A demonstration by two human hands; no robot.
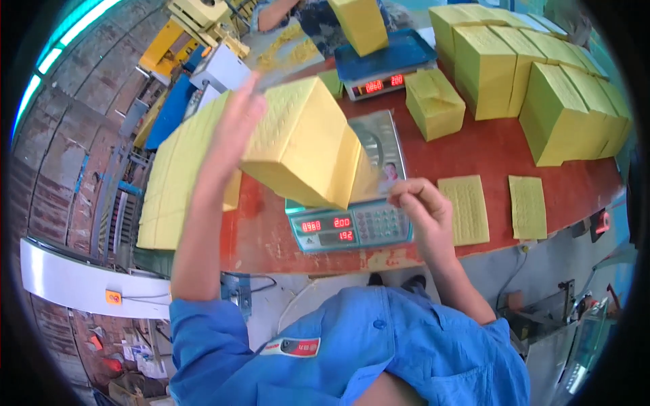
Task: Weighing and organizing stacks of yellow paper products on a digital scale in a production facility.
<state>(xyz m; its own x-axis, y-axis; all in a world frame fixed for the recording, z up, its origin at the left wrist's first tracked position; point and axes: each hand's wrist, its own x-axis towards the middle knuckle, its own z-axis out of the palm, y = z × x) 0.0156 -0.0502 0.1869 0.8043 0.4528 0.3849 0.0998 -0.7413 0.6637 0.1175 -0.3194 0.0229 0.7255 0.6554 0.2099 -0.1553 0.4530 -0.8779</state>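
Observation:
A tall stack of yellow embossed paper (308,149) stands over a digital scale (382,230), covering part of its metal pan. My left hand (237,125), slightly blurred, has its fingers stretched out along the stack's left side. To the right of the stack, over the scale's keypad, my right hand (426,210) is closed in a pinch. Something thin and see-through seems to lie between its fingertips and the stack, but I cannot make it out. Beside this hand lies a flat yellow sheet pile (464,210) on the red table (264,237).
Another thin yellow pile (527,207) lies farther right. Several tall paper blocks (487,74) fill the back right; a long row (179,179) lines the left. Across the table, a co-worker's arm (276,13) shows behind a second scale with a blue tray (406,57) bearing a yellow block.

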